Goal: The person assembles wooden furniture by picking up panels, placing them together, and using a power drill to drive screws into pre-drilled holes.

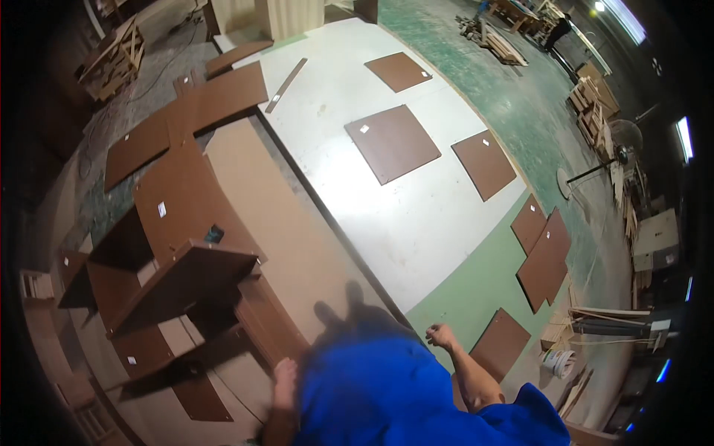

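My right hand [440, 336] is held out over the green end of the white table, its fingers curled closed. Whatever they hold, if anything, is too small to make out. Close by it lies a brown panel [502, 342]. My left hand [284, 375] hangs low beside a stack of long brown boards [268, 316]; its fingers are mostly hidden from view. Left of that stands a partly assembled brown cabinet frame [178, 290], open-sided, with upright panels. A dark teal power tool [214, 234] rests on a large brown panel [175, 197] behind the frame.
Several brown panels [393, 143] with white labels lie spread over the white table [320, 111]. A narrow brown strip [286, 85] is at its far left. Beside the table runs a tan board [256, 178]. To the right are a pedestal fan [595, 171] and a white bucket [559, 363].
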Demonstrator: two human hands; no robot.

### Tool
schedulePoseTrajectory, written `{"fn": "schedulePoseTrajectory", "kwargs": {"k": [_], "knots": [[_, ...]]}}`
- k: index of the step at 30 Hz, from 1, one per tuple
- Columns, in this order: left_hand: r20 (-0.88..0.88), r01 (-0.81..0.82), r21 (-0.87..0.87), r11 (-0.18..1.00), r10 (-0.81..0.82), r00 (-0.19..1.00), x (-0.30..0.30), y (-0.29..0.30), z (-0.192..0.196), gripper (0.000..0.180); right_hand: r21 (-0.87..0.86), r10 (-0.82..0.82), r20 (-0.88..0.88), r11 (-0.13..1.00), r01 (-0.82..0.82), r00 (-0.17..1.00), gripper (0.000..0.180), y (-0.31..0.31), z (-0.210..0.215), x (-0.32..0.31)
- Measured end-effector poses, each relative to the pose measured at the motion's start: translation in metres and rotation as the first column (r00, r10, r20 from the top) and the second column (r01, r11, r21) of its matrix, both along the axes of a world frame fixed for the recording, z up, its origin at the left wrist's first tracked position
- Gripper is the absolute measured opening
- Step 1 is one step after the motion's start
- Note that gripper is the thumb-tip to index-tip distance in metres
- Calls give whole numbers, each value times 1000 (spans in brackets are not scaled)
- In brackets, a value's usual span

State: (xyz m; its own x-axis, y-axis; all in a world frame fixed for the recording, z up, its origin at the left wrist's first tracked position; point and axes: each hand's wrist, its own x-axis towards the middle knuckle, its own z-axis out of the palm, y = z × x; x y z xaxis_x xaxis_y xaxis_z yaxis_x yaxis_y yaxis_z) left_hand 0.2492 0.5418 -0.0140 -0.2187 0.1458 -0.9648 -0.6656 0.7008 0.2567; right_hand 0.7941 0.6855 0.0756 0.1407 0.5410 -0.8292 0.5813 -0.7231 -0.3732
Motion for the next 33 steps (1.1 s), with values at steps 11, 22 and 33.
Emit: {"fn": "schedulePoseTrajectory", "kwargs": {"k": [11, 22, 33], "knots": [[-104, 281, -89, 956, -289, 952, 0, 56, 17, 24, 299, -49, 148, 954, 2, 988, 38, -98, -56, -16], [-700, 770, 34, 638, -535, 474, -1, 200, -30, 19, 82, -123, -11, 989, 123, 992, 22, 20, -61, 0], [-482, 487, 473, 735, -246, 841, 73, 496, 63, 25, 52, -374, -360, 907, 419, 855, 27, 384, -35, -51]]}}
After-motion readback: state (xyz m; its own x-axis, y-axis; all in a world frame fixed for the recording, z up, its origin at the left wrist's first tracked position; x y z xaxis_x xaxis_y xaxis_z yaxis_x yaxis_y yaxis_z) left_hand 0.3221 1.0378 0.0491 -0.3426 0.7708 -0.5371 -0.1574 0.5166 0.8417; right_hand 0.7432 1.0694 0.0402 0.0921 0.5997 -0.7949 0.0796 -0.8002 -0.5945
